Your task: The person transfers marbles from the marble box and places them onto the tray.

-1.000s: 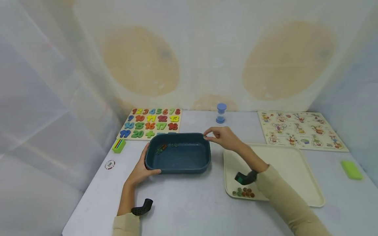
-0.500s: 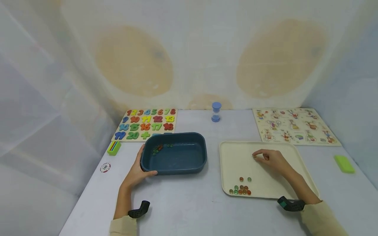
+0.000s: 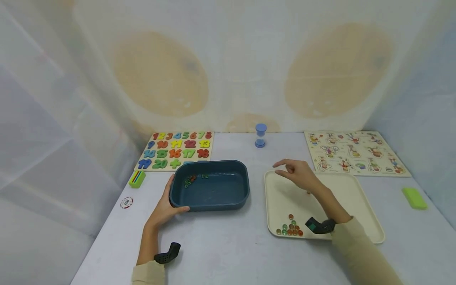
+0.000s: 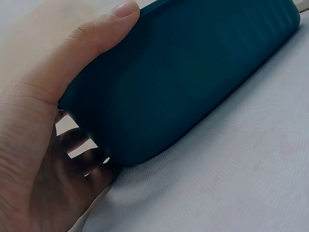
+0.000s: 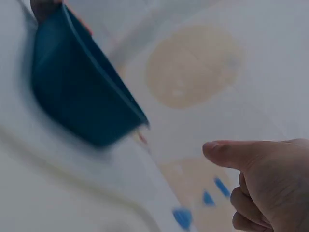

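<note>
**Right hand between tray and bin, bin lying to its left**

Head view: taking the dark blue bin [image 3: 210, 185] as the landmark, its long axis runs left to right across the table [image 3: 228, 253]. The left hand [image 3: 164, 206] grips the bin's near-left corner, thumb along the front wall and fingers round the end. The right hand [image 3: 297, 173] hangs in the air to the right of the bin, above the far-left corner of the cream tray [image 3: 360, 206], well apart from the bin's right rim. Thumb and forefinger are drawn close at the tips with the other fingers loosely bent; whether a bead sits in that pinch is too small to tell. From those fingertips the bin lies straight to the left and slightly nearer the person. A few beads [image 3: 194, 179] lie in the bin's far-left corner; a cluster of marbles [image 3: 290, 229] lies in the tray's near-left corner, right of the bin and nearer the person. Beyond the bin sit a number puzzle [image 3: 177, 149] and a blue sand timer [image 3: 260, 135].

Left wrist view: the left hand [image 4: 43, 145] wraps the bin [image 4: 193, 77], thumb [image 4: 104, 34] pressed along the wall near the rim, fingers curled behind the rounded end. The bin rests on the table.

Right wrist view: blurred. The right hand [image 5: 260, 183] shows a straightened thumb [image 5: 231, 152] and bent fingers below; nothing held is visible. The bin [image 5: 77, 87] lies ahead, to the upper left.
</note>
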Demonstrator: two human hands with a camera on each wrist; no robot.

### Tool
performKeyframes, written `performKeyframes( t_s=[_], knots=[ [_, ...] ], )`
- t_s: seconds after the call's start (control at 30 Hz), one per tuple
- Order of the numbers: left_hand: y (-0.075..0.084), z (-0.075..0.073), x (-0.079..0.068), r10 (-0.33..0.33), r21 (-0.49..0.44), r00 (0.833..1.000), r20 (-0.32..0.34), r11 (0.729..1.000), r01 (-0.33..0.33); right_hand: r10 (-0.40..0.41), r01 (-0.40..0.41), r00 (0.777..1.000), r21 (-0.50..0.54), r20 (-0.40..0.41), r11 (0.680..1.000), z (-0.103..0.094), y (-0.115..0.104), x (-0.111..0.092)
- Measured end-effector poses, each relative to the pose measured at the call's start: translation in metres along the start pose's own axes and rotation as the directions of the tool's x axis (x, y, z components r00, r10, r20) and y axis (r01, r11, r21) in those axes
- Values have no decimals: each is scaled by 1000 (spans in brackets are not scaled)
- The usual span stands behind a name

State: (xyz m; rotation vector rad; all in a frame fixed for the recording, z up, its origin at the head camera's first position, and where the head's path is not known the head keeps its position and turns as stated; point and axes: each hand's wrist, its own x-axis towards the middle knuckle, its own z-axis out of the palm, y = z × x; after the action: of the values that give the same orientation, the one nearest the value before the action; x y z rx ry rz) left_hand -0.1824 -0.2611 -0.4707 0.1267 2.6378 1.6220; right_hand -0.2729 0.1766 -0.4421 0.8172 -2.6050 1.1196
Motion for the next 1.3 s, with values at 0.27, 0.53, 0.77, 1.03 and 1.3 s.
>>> performKeyframes(
  t_s=[0.27,0.53,0.77,1.03,1.3],
  knots=[
    [4,1,-2,-2,-2,1000,-1,1000,2,-198,178,974,167,110,970,77,-66,89],
    [2,-1,-3,21,-21,1000,8,1000,-21,-211,176,918,129,337,976,157,-98,133],
    [-2,-1,-1,43,-28,999,10,999,-43,-97,134,876,-45,473,990,190,-100,141],
    [2,-1,0,42,-43,999,24,998,-41,-78,138,871,-89,485,986,202,-100,141],
    [-16,-3,5,53,-48,999,10,998,-52,-114,176,856,-76,504,982,209,-103,140]
  ],
)
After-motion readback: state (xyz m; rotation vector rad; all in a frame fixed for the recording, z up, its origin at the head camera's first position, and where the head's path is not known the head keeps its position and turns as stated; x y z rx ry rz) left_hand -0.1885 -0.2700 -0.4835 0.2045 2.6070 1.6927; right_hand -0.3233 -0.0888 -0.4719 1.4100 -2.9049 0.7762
